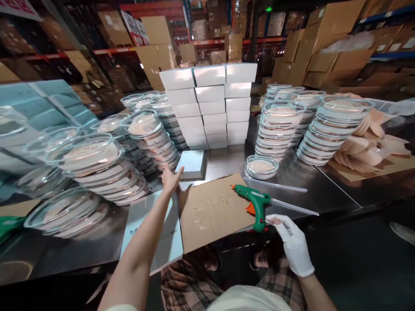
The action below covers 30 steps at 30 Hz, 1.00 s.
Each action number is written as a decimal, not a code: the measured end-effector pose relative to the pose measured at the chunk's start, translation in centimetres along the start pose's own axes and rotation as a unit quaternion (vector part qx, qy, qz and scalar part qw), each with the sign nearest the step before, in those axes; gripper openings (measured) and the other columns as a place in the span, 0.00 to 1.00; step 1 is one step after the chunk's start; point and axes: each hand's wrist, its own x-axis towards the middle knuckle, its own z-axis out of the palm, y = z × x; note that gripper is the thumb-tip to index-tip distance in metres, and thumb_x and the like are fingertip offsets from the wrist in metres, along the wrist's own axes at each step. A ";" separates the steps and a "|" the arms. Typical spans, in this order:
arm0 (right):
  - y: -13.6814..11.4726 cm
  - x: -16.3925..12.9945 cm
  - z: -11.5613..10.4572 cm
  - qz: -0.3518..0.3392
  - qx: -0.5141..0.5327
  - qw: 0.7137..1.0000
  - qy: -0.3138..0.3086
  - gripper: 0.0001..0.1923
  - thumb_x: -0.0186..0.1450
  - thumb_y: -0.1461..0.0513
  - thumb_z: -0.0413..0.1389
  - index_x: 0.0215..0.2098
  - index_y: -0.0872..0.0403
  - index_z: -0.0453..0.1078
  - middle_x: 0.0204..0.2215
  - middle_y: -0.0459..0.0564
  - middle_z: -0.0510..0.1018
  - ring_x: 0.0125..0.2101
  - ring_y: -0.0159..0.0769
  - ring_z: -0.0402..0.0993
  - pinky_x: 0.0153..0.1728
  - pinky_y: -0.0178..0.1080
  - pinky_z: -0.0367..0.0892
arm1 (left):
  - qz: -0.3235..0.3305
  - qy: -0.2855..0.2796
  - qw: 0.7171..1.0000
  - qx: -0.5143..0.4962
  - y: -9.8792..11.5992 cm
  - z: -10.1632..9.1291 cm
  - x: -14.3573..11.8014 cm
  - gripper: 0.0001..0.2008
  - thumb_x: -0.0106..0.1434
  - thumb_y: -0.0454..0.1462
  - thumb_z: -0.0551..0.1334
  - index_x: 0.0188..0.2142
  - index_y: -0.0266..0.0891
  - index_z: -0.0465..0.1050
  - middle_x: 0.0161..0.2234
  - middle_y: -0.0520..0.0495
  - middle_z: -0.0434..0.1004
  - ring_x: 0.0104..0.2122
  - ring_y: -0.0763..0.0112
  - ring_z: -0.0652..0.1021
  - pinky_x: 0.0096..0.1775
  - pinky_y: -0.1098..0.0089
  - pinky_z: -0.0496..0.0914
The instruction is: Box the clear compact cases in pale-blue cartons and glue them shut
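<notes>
My bare left hand (171, 178) reaches forward, thumb and fingers apart, between a stack of clear round containers (152, 136) and a small white box (192, 164). Whether its fingertips touch the stack I cannot tell. My right hand (291, 242), in a white glove with bare fingertips showing, hangs at the table's front edge with fingers curled together; anything in them is hidden. Just left of it lies a green glue gun (258, 203) with an orange trigger, on the edge of a cardboard sheet (215, 211). A flat pale-blue box (158, 235) lies under my left forearm.
White boxes (210, 106) are piled at the back middle. More container stacks stand left and right, with a short one (262, 167) near two clear glue sticks (295, 206). Beige petal-like pieces (366, 151) lie far right. Cartons fill shelves behind.
</notes>
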 end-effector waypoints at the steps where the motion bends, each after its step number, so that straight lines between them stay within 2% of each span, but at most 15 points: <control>1: -0.1 -0.1 0.2 -0.023 -0.013 0.999 -0.020 0.19 0.71 0.46 0.58 0.39 0.50 0.81 0.39 0.52 0.86 0.42 0.45 0.84 0.47 0.42 0.79 | 0.009 -0.008 1.000 0.013 -1.4 -1.2 -1.1 0.32 0.69 0.47 0.66 0.67 0.34 0.65 0.64 0.32 0.73 0.64 0.46 0.72 0.63 0.52 0.64; 2: -0.2 -0.2 0.4 -0.049 -0.022 0.998 -0.044 0.18 0.72 0.47 0.57 0.38 0.50 0.82 0.39 0.52 0.86 0.41 0.44 0.84 0.46 0.42 0.78 | 0.011 -0.016 0.999 0.028 -3.1 -2.5 -2.7 0.32 0.67 0.47 0.67 0.66 0.37 0.67 0.64 0.34 0.74 0.65 0.46 0.71 0.64 0.53 0.63; 4: -0.2 -0.3 1.3 -0.092 -0.025 0.991 -0.095 0.18 0.73 0.49 0.56 0.37 0.49 0.82 0.38 0.51 0.87 0.40 0.44 0.84 0.46 0.41 0.78 | -0.011 -0.009 0.992 0.123 -7.2 -5.0 -6.8 0.31 0.64 0.53 0.67 0.61 0.40 0.73 0.65 0.34 0.73 0.66 0.38 0.69 0.66 0.47 0.60; 6: -0.1 -0.2 2.6 -0.104 -0.017 0.986 -0.131 0.17 0.74 0.51 0.54 0.36 0.49 0.81 0.36 0.50 0.87 0.39 0.43 0.85 0.45 0.40 0.78 | -0.159 0.074 0.960 0.218 -11.2 -7.0 -11.5 0.45 0.61 0.61 0.64 0.65 0.31 0.67 0.64 0.21 0.69 0.63 0.26 0.69 0.60 0.38 0.64; 7: -0.1 -0.1 3.5 -0.104 -0.015 0.984 -0.145 0.17 0.75 0.52 0.54 0.36 0.49 0.81 0.35 0.50 0.87 0.37 0.42 0.85 0.43 0.39 0.78 | -0.252 0.123 0.931 0.234 -12.9 -7.6 -13.7 0.52 0.56 0.64 0.65 0.66 0.25 0.64 0.64 0.14 0.66 0.62 0.20 0.68 0.58 0.35 0.65; 8: -0.2 0.1 4.4 -0.106 -0.014 0.981 -0.163 0.17 0.75 0.53 0.54 0.36 0.49 0.81 0.35 0.50 0.87 0.37 0.42 0.85 0.42 0.39 0.78 | -0.288 0.127 0.922 0.226 -14.2 -7.9 -15.6 0.52 0.56 0.63 0.65 0.64 0.22 0.65 0.63 0.12 0.66 0.62 0.18 0.68 0.56 0.34 0.67; 11: -1.1 0.7 7.2 -0.153 -0.010 0.964 -0.217 0.14 0.74 0.56 0.54 0.38 0.50 0.80 0.37 0.50 0.87 0.38 0.41 0.85 0.43 0.39 0.77 | -0.273 0.119 0.937 0.183 -16.0 -7.8 -19.1 0.29 0.67 0.52 0.59 0.56 0.32 0.75 0.56 0.24 0.76 0.58 0.32 0.75 0.54 0.44 0.71; 13: -2.0 1.1 8.4 -0.204 -0.009 0.952 -0.230 0.11 0.74 0.59 0.55 0.41 0.50 0.80 0.39 0.51 0.87 0.40 0.41 0.85 0.46 0.40 0.77 | -0.266 0.144 0.937 0.174 -15.9 -7.6 -19.9 0.22 0.70 0.45 0.54 0.55 0.36 0.75 0.54 0.30 0.79 0.55 0.39 0.78 0.55 0.48 0.72; 16: -2.9 1.2 8.9 -0.236 -0.020 0.948 -0.215 0.10 0.73 0.60 0.55 0.44 0.49 0.80 0.42 0.51 0.87 0.43 0.41 0.85 0.48 0.41 0.77 | -0.276 0.214 0.921 0.176 -15.2 -8.0 -19.7 0.34 0.68 0.53 0.57 0.64 0.31 0.65 0.60 0.24 0.73 0.60 0.34 0.73 0.58 0.44 0.70; 18: -2.9 1.1 8.6 -0.221 -0.032 0.954 -0.202 0.10 0.74 0.60 0.55 0.44 0.50 0.79 0.41 0.52 0.87 0.42 0.41 0.85 0.47 0.41 0.78 | -0.308 0.189 0.916 0.173 -15.1 -8.8 -19.2 0.48 0.62 0.61 0.62 0.66 0.25 0.61 0.63 0.18 0.68 0.64 0.26 0.67 0.58 0.40 0.69; 21: -2.1 0.6 7.9 -0.216 -0.058 0.954 -0.202 0.11 0.74 0.59 0.54 0.43 0.50 0.79 0.40 0.52 0.87 0.41 0.41 0.85 0.45 0.41 0.79 | -0.372 0.084 0.911 0.154 -14.7 -10.3 -18.8 0.45 0.60 0.60 0.64 0.62 0.23 0.68 0.60 0.14 0.71 0.62 0.21 0.70 0.55 0.38 0.70; 22: -1.9 0.5 7.6 -0.225 -0.068 0.950 -0.206 0.11 0.74 0.59 0.54 0.43 0.50 0.79 0.40 0.52 0.87 0.41 0.41 0.85 0.46 0.41 0.80 | -0.380 0.081 0.909 0.151 -14.4 -10.8 -19.0 0.42 0.61 0.58 0.65 0.61 0.24 0.70 0.59 0.14 0.71 0.61 0.21 0.71 0.55 0.39 0.71; 24: -1.7 0.3 7.0 -0.256 -0.086 0.943 -0.196 0.10 0.74 0.61 0.55 0.48 0.49 0.79 0.44 0.53 0.87 0.44 0.42 0.85 0.48 0.42 0.80 | -0.378 0.135 0.903 0.153 -12.9 -11.6 -20.0 0.42 0.60 0.57 0.66 0.62 0.27 0.67 0.60 0.17 0.71 0.58 0.24 0.74 0.53 0.40 0.72; 27: -2.9 0.5 6.8 -0.341 -0.106 0.922 -0.147 0.22 0.73 0.63 0.56 0.65 0.47 0.69 0.58 0.56 0.80 0.58 0.46 0.79 0.57 0.48 0.77 | -0.301 0.204 0.918 0.157 -9.1 -11.5 -22.6 0.42 0.60 0.59 0.66 0.64 0.36 0.64 0.55 0.28 0.78 0.45 0.35 0.83 0.43 0.48 0.77; 30: -5.3 1.3 7.7 -0.438 -0.117 0.882 -0.127 0.36 0.71 0.64 0.59 0.75 0.44 0.55 0.67 0.57 0.72 0.68 0.50 0.66 0.65 0.56 0.69 | -0.053 0.150 0.978 0.138 -5.4 -9.4 -25.0 0.30 0.62 0.58 0.66 0.56 0.45 0.70 0.48 0.42 0.84 0.36 0.51 0.85 0.34 0.62 0.75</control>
